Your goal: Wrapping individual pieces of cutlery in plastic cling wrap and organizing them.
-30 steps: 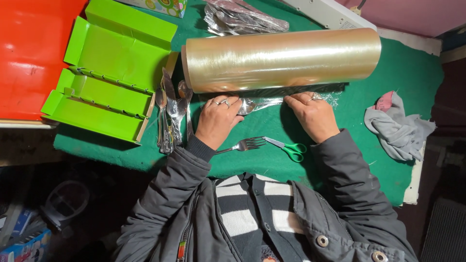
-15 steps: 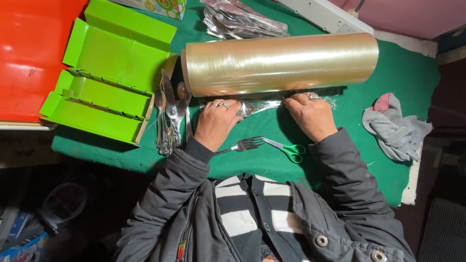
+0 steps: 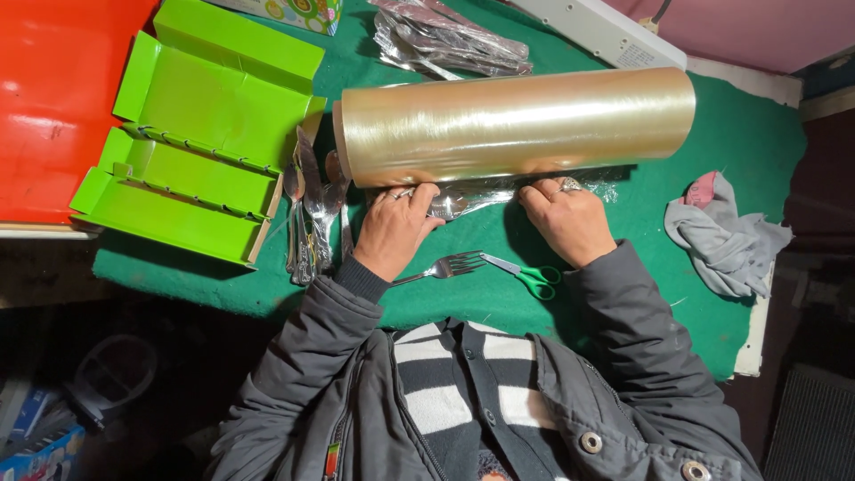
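wrapped bundle: cutlery under clear film [image 3: 472, 198], lying on the green felt table [image 3: 739, 142], just in front of the big film roll [image 3: 515, 125] and touching its near side.
film roll: lies across the table, wide, glossy; the sheet runs from it down over the bundle. Its far side is hidden.
left hand [image 3: 394, 227]: fingers pressed flat on the left end of the bundle, thumb tucked, not closed around anything.
right hand [image 3: 570, 220]: fingertips down on the right end, pinning the film at the roll's edge; also flat, no grasp I can see.
technique (my read): keep both hands pressing evenly, pull the film taut before folding it under, smooth from the middle outward so no air pockets stay. Keep the roll from creeping toward the body.
risk: film clings to itself; if one hand lifts alone, the sheet may wrinkle or bunch.
fork [image 3: 443, 266]: loose, near the left wrist, apart from the bundle.
scissors [image 3: 525, 274]: green handles, just beside the fork, between the two forearms, within reach for cutting.
loose cutlery [image 3: 310, 218]: pile left of the roll, unwrapped.
green tray box [image 3: 200, 142]: open, well left.
wrapped packs [image 3: 450, 40]: behind the roll.
grey rag [image 3: 723, 240]: far right.
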